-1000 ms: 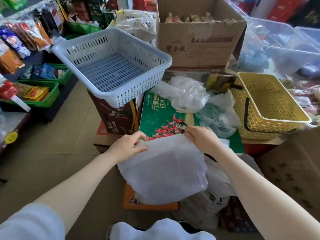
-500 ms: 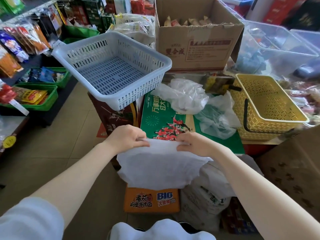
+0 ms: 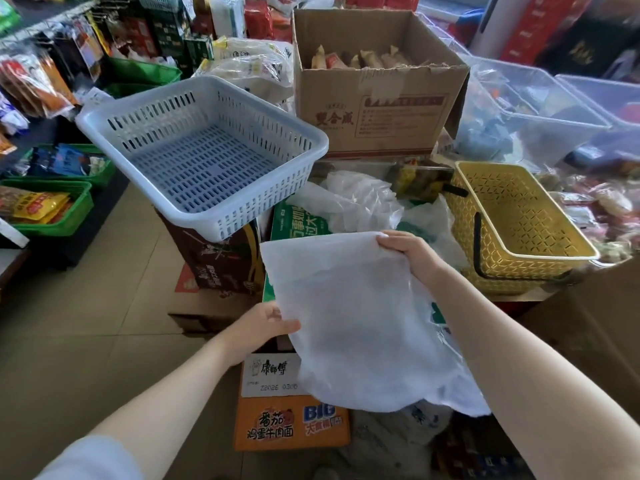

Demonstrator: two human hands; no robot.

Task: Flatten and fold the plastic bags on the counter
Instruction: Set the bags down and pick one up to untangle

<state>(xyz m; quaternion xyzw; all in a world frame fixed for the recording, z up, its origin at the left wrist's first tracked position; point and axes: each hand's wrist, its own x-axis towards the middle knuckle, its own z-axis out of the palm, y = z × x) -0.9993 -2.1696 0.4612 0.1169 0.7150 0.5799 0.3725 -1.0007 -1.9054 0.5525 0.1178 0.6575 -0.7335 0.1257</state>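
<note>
Fingers of left hand (image 3: 263, 323) and right hand (image 3: 408, 252) each pinch one white plastic bag (image 3: 353, 317); two baskets behind.

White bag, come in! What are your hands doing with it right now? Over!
Left hand pinches white bag at its left edge. Right hand grips its top right corner. Bag spread out, not folded. Crumpled bags wait behind.

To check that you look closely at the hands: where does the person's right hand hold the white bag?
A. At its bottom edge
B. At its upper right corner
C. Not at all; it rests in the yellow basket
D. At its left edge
B: the right hand pinches the upper right corner of the white bag, while the left hand grips its left edge lower down.
</note>
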